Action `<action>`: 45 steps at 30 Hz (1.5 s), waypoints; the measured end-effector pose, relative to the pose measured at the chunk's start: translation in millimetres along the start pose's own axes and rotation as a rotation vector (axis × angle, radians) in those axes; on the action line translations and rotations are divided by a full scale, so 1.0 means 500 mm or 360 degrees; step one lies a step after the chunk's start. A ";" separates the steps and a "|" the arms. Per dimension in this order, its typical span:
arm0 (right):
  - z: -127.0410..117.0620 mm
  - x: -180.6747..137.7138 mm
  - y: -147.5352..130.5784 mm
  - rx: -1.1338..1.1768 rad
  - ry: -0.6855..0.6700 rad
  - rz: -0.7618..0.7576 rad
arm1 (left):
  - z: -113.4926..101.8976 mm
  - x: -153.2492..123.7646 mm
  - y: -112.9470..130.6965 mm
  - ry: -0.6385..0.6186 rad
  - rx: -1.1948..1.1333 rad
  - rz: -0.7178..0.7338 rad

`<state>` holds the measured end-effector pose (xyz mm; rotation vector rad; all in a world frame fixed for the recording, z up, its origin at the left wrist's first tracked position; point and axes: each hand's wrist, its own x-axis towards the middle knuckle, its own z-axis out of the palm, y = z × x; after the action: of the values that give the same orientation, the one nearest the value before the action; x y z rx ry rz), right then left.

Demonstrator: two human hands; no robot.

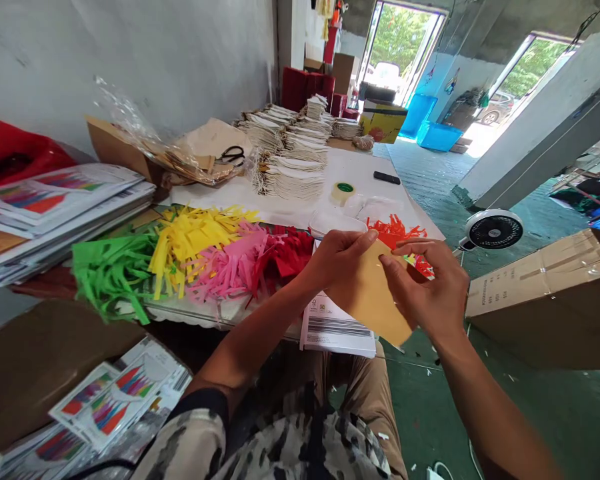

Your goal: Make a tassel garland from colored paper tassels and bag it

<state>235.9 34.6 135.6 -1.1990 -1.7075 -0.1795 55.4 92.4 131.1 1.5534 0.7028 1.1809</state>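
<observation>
My left hand (341,259) pinches a plain tan paper sheet (367,293) at its upper left edge, thumb on top. At the sheet's right side, my right hand (433,283) has its thumb and fingers closed on the edge. Beneath the sheet, a white printed card pack (339,337) with a barcode juts over the table's front edge. Orange-red tissue fringe (395,229) shows just behind my hands. Bunches of fringe lie side by side to the left: dark red (286,257), pink (230,263), yellow (195,240) and green (115,270).
Stacks of white stringed pieces (293,157) stand farther back on the table, near a tape roll (343,191), a black phone (387,177) and scissors (231,155). Printed packs (60,200) are piled at left. A white fan (494,230) and a large carton (545,307) are at right.
</observation>
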 end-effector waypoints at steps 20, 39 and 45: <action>-0.033 -0.007 0.048 0.0801 -0.0481 0.1078 | 0.000 0.014 -0.012 -0.0194 -0.0221 -0.0231; -0.031 -0.022 0.031 0.0255 -0.0336 0.0715 | -0.010 0.017 -0.028 -0.0351 -0.0361 -0.0458; -0.026 -0.033 0.020 0.0201 -0.0186 0.0612 | -0.005 0.013 -0.020 -0.0309 -0.0476 -0.0544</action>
<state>252.0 21.2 125.2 -1.4371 -1.5266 0.2328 56.5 102.3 124.0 1.2200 0.6023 0.8251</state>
